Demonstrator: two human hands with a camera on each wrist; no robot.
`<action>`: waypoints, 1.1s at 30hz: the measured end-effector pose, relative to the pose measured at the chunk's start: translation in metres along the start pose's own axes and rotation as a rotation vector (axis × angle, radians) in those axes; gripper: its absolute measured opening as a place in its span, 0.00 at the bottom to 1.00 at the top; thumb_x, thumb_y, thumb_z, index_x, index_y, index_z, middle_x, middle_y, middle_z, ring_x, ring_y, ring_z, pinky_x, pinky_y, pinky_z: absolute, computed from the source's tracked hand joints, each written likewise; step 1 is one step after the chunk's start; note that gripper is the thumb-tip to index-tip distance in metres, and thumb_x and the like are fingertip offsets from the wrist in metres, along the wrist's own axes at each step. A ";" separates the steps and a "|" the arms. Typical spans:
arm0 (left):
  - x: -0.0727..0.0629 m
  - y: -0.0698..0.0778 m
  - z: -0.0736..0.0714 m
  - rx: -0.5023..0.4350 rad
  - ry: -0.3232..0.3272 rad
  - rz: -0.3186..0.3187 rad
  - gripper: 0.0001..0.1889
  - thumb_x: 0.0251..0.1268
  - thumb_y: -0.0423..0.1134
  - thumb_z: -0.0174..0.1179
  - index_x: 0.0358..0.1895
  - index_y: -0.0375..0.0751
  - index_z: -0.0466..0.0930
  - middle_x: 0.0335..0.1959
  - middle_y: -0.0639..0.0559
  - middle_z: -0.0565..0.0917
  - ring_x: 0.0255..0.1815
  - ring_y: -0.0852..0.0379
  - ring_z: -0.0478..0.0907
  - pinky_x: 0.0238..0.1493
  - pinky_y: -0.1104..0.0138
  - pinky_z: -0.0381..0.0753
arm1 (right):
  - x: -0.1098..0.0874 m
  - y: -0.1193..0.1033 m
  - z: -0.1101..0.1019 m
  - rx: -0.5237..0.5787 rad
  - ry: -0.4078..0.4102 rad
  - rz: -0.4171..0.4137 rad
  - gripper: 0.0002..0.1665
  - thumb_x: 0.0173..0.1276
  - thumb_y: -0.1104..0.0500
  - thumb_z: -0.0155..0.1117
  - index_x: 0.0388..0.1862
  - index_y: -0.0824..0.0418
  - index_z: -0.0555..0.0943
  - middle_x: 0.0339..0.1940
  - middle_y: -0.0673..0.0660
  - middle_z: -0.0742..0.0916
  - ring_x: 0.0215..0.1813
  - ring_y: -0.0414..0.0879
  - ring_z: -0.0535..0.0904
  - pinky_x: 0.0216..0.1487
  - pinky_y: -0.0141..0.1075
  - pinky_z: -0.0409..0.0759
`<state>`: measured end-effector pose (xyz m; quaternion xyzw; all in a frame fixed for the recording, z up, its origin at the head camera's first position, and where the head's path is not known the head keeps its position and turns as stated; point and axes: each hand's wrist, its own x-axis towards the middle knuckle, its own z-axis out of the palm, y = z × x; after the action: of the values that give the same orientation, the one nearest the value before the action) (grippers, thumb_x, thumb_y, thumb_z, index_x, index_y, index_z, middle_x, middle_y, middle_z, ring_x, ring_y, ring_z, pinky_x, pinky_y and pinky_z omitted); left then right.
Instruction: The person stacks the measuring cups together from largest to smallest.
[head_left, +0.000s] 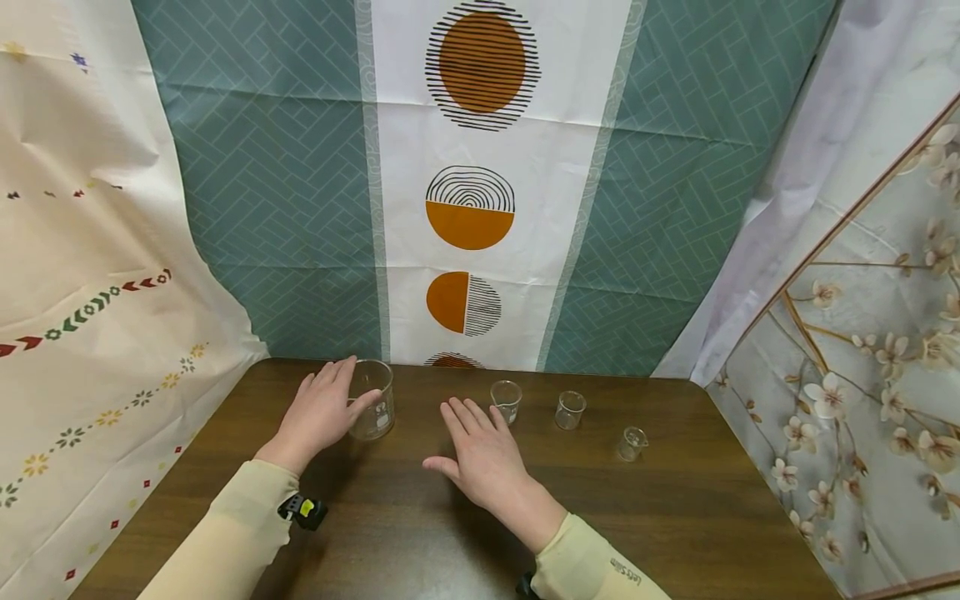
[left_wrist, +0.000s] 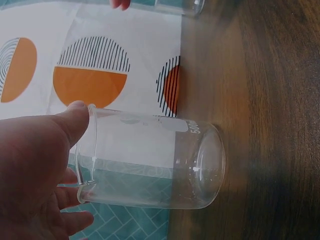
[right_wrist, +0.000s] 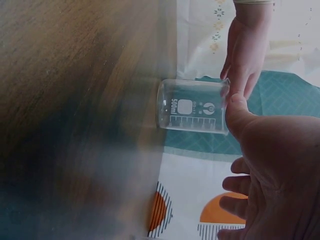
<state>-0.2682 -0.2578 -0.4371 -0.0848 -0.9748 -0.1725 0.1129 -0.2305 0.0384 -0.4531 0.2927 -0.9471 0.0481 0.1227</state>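
Clear glass forms four beakers in a row of falling size: a large beaker at the left, a medium beaker, a small beaker and a tiny beaker at the right, nearest the person. All four stand upright and well apart on the table; the backdrop and wood show through the large one, marked 500ml.

Two hands are in view. The left hand is at the large beaker's rim, thumb to one side and the fingers, loosely extended, to the other; whether it touches the glass I cannot tell. The right hand is spread in front of the medium beaker, its fingers straight and its thumb held away from them.

Dark brown wood grain covers the table. Behind it hangs one backdrop, green either side of a white strip with four orange-and-black circular motifs. Cream cloth hangs left, a flowered panel right.
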 end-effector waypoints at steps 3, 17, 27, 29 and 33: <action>0.001 0.001 0.000 -0.015 -0.004 0.009 0.48 0.84 0.60 0.61 0.84 0.21 0.57 0.81 0.23 0.67 0.82 0.25 0.62 0.83 0.32 0.53 | 0.000 0.000 0.000 0.005 0.005 0.000 0.52 0.80 0.25 0.57 0.88 0.57 0.68 0.86 0.55 0.73 0.86 0.54 0.67 0.83 0.60 0.65; 0.000 0.004 0.000 -0.060 -0.031 -0.003 0.51 0.81 0.61 0.64 0.85 0.22 0.56 0.81 0.22 0.66 0.81 0.24 0.63 0.83 0.33 0.57 | -0.003 0.002 0.001 0.029 -0.004 0.007 0.52 0.79 0.27 0.61 0.88 0.57 0.67 0.87 0.56 0.72 0.86 0.56 0.66 0.84 0.62 0.63; -0.004 0.011 0.001 -0.063 -0.025 0.016 0.51 0.80 0.61 0.66 0.84 0.22 0.57 0.81 0.24 0.67 0.81 0.25 0.65 0.82 0.33 0.59 | -0.006 0.004 0.003 0.039 -0.003 -0.002 0.53 0.79 0.26 0.59 0.88 0.58 0.67 0.86 0.57 0.73 0.86 0.56 0.67 0.84 0.62 0.64; -0.006 0.013 0.001 -0.059 -0.016 0.027 0.51 0.79 0.61 0.66 0.84 0.22 0.58 0.80 0.24 0.68 0.80 0.25 0.66 0.82 0.33 0.60 | -0.006 0.005 0.004 0.038 -0.005 -0.002 0.53 0.79 0.26 0.59 0.88 0.58 0.67 0.86 0.56 0.72 0.86 0.56 0.66 0.84 0.61 0.63; -0.008 0.015 0.002 -0.049 -0.004 0.045 0.50 0.79 0.61 0.67 0.84 0.22 0.59 0.79 0.24 0.70 0.79 0.25 0.67 0.82 0.33 0.59 | -0.007 0.005 0.005 0.042 -0.007 -0.004 0.52 0.80 0.27 0.60 0.88 0.58 0.67 0.87 0.56 0.72 0.86 0.55 0.66 0.84 0.61 0.64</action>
<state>-0.2576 -0.2439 -0.4360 -0.1098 -0.9684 -0.1935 0.1125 -0.2287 0.0456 -0.4600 0.2970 -0.9458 0.0666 0.1133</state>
